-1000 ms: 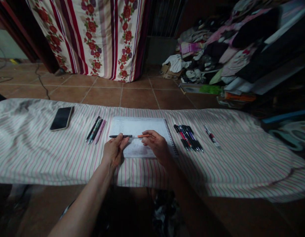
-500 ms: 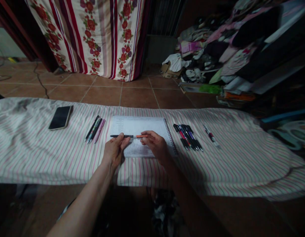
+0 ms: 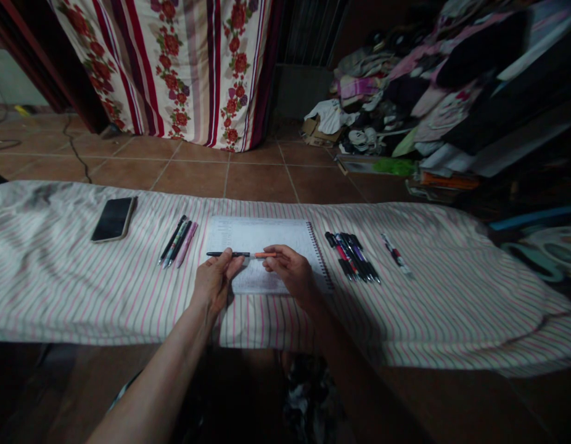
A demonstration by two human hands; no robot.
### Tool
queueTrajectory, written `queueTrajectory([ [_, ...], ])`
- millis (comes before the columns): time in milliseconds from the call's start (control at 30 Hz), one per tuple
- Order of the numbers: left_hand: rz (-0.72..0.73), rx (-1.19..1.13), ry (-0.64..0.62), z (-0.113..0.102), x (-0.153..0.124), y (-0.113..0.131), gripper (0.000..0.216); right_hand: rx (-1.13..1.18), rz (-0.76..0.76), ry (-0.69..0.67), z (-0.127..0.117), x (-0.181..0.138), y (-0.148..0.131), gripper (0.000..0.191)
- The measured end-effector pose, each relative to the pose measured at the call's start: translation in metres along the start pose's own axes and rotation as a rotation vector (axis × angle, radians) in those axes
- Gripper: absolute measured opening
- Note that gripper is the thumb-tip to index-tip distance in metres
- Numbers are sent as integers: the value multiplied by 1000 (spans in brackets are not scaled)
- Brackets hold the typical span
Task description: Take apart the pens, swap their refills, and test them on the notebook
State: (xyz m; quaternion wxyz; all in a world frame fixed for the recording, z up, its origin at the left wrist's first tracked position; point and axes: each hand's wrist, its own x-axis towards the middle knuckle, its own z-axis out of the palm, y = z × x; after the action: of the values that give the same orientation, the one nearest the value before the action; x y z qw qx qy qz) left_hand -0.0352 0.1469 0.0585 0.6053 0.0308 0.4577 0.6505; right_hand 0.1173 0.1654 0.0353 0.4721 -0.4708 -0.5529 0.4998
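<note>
Above a spiral notebook [image 3: 267, 231] with writing on its page, I hold a pen [image 3: 239, 254] level between both hands. Its left part is black and its right part orange, with a light band between. My left hand [image 3: 216, 277] pinches the black part between thumb and fingers. The fingers of my right hand [image 3: 290, 268] are closed on the orange end. Left of the notebook lie several pens [image 3: 178, 242], one of them pink. To its right is a bunch of dark, red and purple pens [image 3: 353, 258], with one white, red and black pen [image 3: 395, 254] farther right.
A striped cloth [image 3: 428, 296] covers the table. A smartphone [image 3: 113, 219] lies at its left. Beyond are a tiled floor [image 3: 253, 180], a floral curtain [image 3: 193, 74] and, at the back right, heaped clothes [image 3: 369, 86]. A cable [image 3: 75, 148] runs along the floor at left.
</note>
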Motion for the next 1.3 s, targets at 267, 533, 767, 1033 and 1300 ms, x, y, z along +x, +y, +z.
queueTrajectory([
  [267,12,-5,13,2,-3,2,29,-19,-8,-7,-1,-2,-4,22],
  [533,19,0,8,2,-3,1,28,-38,-3,-14,0,-2,-5,22],
  [767,29,12,7,2,-3,-1,30,-84,36,-8,-2,-3,-1,25],
  [1033,28,41,-9,2,-4,-3,25,-113,31,20,0,-4,3,29],
  [1300,20,35,-22,2,-4,-3,24,-137,49,1,-2,-4,4,30],
])
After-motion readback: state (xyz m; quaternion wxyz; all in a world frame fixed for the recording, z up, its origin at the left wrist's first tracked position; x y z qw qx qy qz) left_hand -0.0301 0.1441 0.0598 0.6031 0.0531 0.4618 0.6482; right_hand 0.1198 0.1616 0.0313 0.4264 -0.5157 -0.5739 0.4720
